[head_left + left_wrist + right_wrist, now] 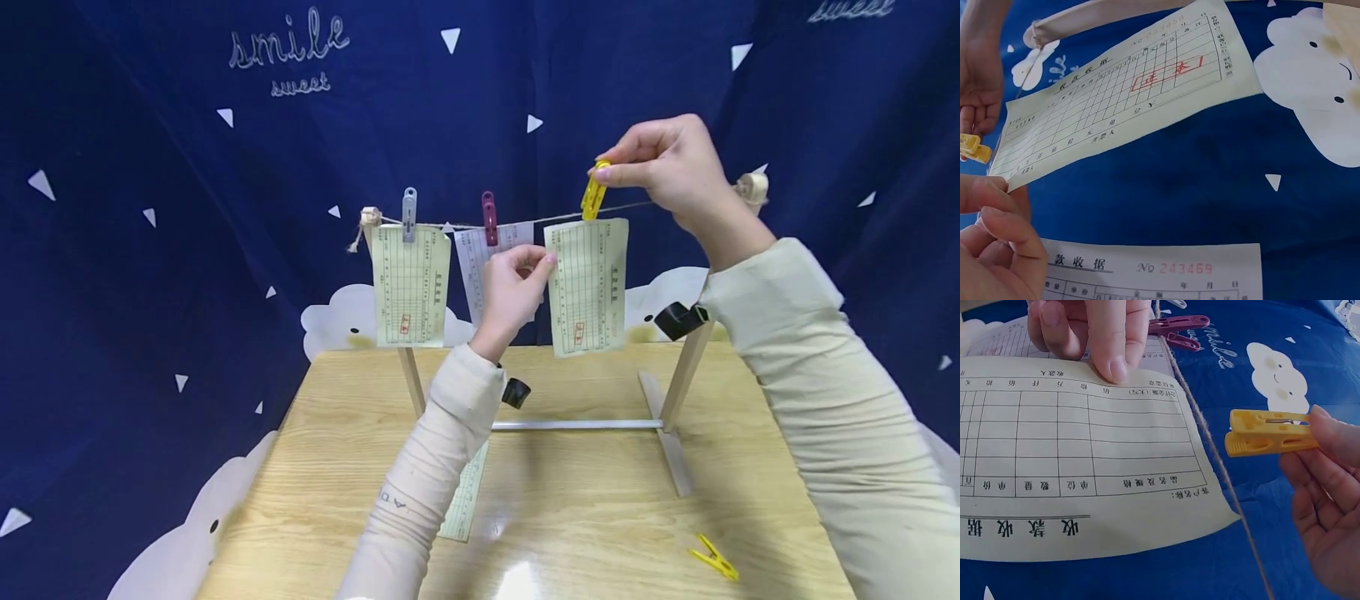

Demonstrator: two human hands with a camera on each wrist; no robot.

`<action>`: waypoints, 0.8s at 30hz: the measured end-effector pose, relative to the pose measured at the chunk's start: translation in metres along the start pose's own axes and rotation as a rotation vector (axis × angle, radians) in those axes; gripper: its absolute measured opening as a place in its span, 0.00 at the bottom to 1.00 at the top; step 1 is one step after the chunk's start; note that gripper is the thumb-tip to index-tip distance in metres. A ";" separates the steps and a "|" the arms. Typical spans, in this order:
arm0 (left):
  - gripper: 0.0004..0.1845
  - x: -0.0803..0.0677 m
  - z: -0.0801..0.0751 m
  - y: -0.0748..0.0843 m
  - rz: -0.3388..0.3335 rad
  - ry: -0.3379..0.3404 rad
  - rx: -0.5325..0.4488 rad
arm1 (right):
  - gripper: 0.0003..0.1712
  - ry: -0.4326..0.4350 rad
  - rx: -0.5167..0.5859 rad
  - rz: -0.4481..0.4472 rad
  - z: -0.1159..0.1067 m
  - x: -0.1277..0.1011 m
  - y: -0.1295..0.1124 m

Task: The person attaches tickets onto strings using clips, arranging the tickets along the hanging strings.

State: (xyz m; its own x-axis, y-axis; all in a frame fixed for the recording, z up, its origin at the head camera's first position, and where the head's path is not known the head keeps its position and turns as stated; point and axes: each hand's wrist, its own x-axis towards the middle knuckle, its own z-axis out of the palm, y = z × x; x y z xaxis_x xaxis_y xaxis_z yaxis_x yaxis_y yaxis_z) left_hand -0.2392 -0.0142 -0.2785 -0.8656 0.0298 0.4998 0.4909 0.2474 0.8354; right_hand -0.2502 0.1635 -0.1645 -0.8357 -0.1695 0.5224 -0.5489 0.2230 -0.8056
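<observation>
My left hand [513, 287] pinches a pale green receipt slip [587, 287] by its left edge, near the top. The slip hangs at the string [637, 205], printed with a table and a red stamp. Above its top edge, my right hand [671, 167] pinches a yellow clothespin [1269, 432] between thumb and fingers. In the right wrist view the clothespin's front end points at the string and stands apart from string and slip. The left wrist view shows the left thumb and fingers [1004, 231] on the slip's corner.
A grey clothespin [408, 215] holds another green slip [411, 287] on the string; a maroon clothespin [489, 218] holds a white slip [472, 258]. The string runs between posts of a wooden stand [686, 375]. On the table [585, 500] lie a yellow clothespin [714, 558] and a green slip [465, 500].
</observation>
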 end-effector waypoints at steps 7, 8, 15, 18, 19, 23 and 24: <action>0.06 0.000 0.001 -0.001 -0.007 -0.003 -0.005 | 0.06 -0.038 -0.047 -0.021 -0.002 0.004 0.001; 0.06 0.001 0.001 0.000 0.001 -0.001 -0.005 | 0.06 -0.050 -0.051 -0.028 -0.002 0.005 0.001; 0.06 0.004 -0.002 0.003 0.025 0.000 -0.004 | 0.05 -0.112 -0.106 -0.029 0.002 0.011 0.000; 0.06 0.003 -0.002 0.002 0.018 0.005 -0.014 | 0.04 -0.137 -0.149 -0.009 0.004 0.010 0.002; 0.06 0.003 -0.001 0.003 0.015 0.005 -0.021 | 0.03 -0.146 -0.159 -0.003 0.005 0.009 0.002; 0.06 0.002 -0.001 0.002 0.028 0.010 -0.041 | 0.02 -0.163 -0.179 -0.002 0.005 0.008 0.005; 0.06 0.003 -0.002 0.002 0.031 0.013 -0.048 | 0.03 -0.167 -0.178 -0.005 0.006 0.008 0.006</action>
State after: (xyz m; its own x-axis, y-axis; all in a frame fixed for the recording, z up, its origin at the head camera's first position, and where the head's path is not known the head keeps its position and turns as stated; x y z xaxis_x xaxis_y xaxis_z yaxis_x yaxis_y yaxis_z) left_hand -0.2404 -0.0152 -0.2748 -0.8487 0.0239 0.5283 0.5219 0.1997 0.8293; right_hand -0.2598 0.1581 -0.1665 -0.8262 -0.3243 0.4607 -0.5602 0.3851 -0.7334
